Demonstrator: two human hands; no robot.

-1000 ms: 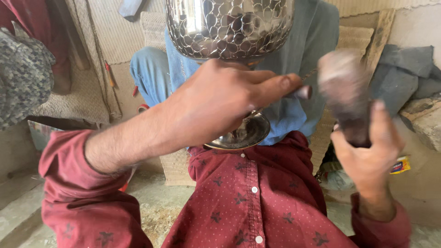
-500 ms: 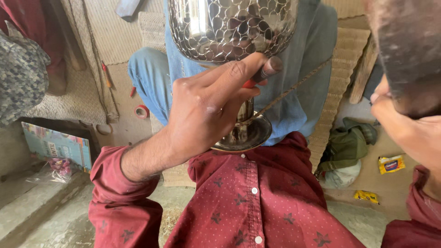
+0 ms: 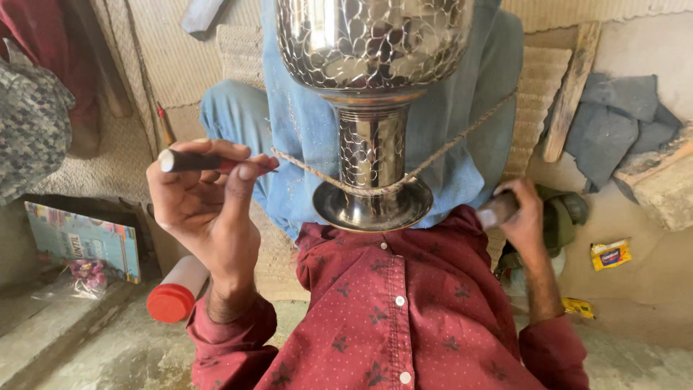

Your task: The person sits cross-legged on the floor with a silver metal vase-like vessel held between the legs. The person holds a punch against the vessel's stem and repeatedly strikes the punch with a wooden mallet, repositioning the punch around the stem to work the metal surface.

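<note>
A shiny engraved metal vase (image 3: pixel 372 87) rests against my chest, its round foot (image 3: pixel 372 208) toward me and its bowl pointing away. A cord (image 3: pixel 462 137) runs around its neck. My left hand (image 3: pixel 209 209) is lifted to the left of the vase and pinches a thin dark chisel (image 3: pixel 198 160) with a pale end. My right hand (image 3: pixel 521 215) is low at the right of the foot, closed on the wooden handle of a hammer (image 3: pixel 497 209); the head is hidden.
A white tube with a red cap (image 3: pixel 175 292) lies by my left forearm. A colourful booklet (image 3: pixel 83 238) leans at the left. A wooden plank (image 3: pixel 570 87), grey cloth (image 3: pixel 624 119) and small yellow packets (image 3: pixel 610 254) lie at the right on the floor.
My left hand has pulled away from the vase to the left with the chisel. My right hand has dropped from high at the right down beside the vase's foot.
</note>
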